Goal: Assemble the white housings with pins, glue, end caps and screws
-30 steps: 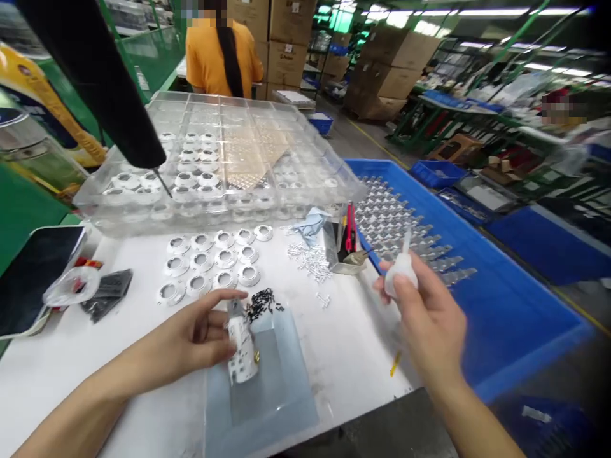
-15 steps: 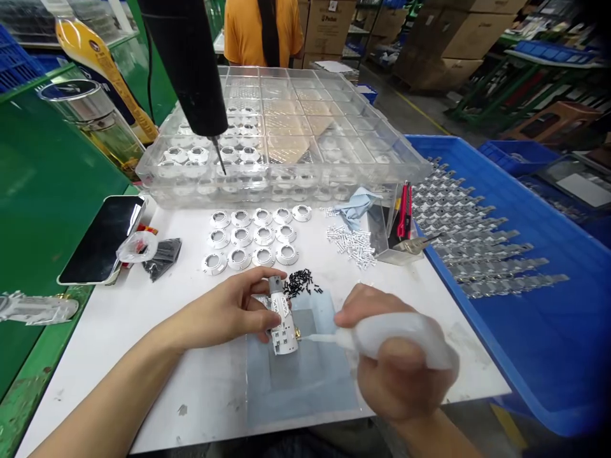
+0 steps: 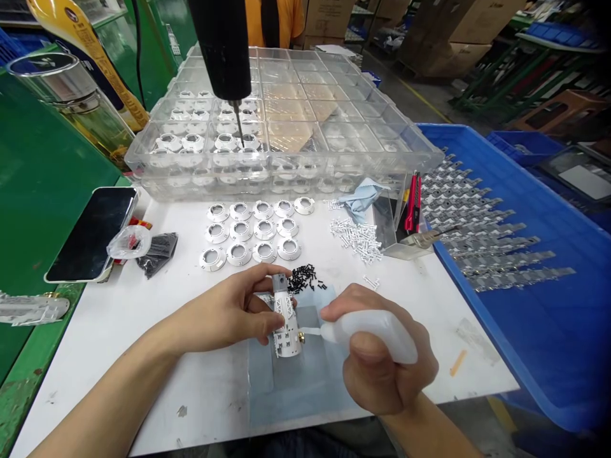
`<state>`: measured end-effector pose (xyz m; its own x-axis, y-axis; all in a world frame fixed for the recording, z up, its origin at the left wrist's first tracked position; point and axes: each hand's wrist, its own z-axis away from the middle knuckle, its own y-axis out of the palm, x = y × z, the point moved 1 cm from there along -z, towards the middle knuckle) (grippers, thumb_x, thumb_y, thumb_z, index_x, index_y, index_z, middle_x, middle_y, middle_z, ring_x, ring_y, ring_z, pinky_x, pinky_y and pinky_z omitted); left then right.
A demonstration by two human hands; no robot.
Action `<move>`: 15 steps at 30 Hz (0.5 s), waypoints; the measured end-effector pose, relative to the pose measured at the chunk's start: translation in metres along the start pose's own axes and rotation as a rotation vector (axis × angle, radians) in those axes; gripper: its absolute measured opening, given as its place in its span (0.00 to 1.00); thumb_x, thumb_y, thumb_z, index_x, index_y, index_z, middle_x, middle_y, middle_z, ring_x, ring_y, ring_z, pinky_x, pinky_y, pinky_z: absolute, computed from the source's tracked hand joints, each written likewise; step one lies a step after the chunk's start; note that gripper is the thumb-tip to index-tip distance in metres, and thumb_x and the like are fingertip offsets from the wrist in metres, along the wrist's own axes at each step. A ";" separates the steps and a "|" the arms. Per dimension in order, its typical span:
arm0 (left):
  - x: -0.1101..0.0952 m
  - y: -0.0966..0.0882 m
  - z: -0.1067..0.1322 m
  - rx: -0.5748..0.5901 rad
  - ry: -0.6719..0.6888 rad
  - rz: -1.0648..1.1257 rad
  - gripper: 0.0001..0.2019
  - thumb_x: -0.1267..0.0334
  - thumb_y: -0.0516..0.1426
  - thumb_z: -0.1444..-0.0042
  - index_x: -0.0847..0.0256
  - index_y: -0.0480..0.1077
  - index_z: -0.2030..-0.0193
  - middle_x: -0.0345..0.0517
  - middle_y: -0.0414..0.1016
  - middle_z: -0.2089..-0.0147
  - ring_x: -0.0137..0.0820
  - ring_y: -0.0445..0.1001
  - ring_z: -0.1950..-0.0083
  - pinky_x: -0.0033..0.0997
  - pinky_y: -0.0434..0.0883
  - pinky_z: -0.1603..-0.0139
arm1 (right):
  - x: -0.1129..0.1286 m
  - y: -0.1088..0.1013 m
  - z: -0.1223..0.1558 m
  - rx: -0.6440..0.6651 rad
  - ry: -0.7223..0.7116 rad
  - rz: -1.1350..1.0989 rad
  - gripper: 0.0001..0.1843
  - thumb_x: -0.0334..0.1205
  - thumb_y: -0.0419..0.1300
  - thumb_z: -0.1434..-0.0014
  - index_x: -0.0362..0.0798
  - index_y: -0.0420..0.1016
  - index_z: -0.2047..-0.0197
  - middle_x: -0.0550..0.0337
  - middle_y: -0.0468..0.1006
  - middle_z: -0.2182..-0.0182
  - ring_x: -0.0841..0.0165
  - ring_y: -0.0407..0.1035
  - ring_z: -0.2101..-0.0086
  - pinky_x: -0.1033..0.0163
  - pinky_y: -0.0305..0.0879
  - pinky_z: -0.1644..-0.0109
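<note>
My left hand (image 3: 229, 313) pinches the white part (image 3: 287, 343), long axis running away from me. Right hand (image 3: 384, 383) wraps the bottle (image 3: 382, 326), nozzle (image 3: 312, 331) aimed leftward at the brass knob (image 3: 301, 338). Part sits between hands, left nearer.

On my feed, a green panel (image 3: 33, 210) runs along the left edge of the white desk (image 3: 214, 397). Past the far edge I see stacked cardboard boxes (image 3: 329, 19) and grey floor (image 3: 389, 95) with a yellow line (image 3: 424, 103). Beyond the far right corner stands a brown stool (image 3: 558, 113); the light looks dimmer there than over the desk.
</note>
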<state>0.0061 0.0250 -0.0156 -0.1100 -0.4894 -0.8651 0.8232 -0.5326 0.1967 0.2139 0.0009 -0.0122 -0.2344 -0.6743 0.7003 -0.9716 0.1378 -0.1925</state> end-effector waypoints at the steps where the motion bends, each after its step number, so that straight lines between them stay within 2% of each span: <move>1: 0.000 0.000 0.000 0.000 -0.005 0.000 0.29 0.64 0.66 0.37 0.48 0.61 0.32 0.35 0.75 0.57 0.26 0.76 0.67 0.33 0.71 0.62 | 0.000 0.000 0.000 0.010 -0.003 0.005 0.15 0.45 0.56 0.29 0.45 0.78 0.63 0.54 0.78 0.75 0.65 0.68 0.78 0.59 0.60 0.77; 4: 0.001 0.000 -0.001 0.003 0.007 0.006 0.29 0.64 0.66 0.37 0.48 0.61 0.33 0.35 0.76 0.57 0.26 0.76 0.67 0.33 0.72 0.62 | 0.001 0.001 0.000 0.016 -0.010 0.017 0.15 0.45 0.56 0.29 0.45 0.78 0.63 0.54 0.78 0.74 0.65 0.68 0.78 0.59 0.61 0.76; 9: 0.005 -0.001 -0.001 0.012 0.034 -0.012 0.29 0.61 0.66 0.37 0.46 0.61 0.33 0.40 0.75 0.49 0.30 0.77 0.63 0.38 0.75 0.60 | 0.001 0.001 0.001 0.009 -0.024 0.021 0.14 0.44 0.57 0.30 0.45 0.78 0.62 0.54 0.78 0.74 0.66 0.67 0.78 0.59 0.60 0.77; 15: 0.003 -0.001 0.000 0.005 0.019 -0.056 0.28 0.62 0.65 0.37 0.45 0.61 0.34 0.41 0.75 0.48 0.30 0.77 0.63 0.41 0.76 0.58 | -0.001 -0.001 0.003 0.030 -0.044 0.049 0.13 0.44 0.56 0.29 0.46 0.78 0.60 0.54 0.79 0.73 0.65 0.70 0.76 0.59 0.63 0.76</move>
<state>0.0049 0.0239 -0.0186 -0.1451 -0.4458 -0.8833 0.8130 -0.5625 0.1503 0.2150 -0.0009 -0.0150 -0.2791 -0.6983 0.6592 -0.9574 0.1496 -0.2469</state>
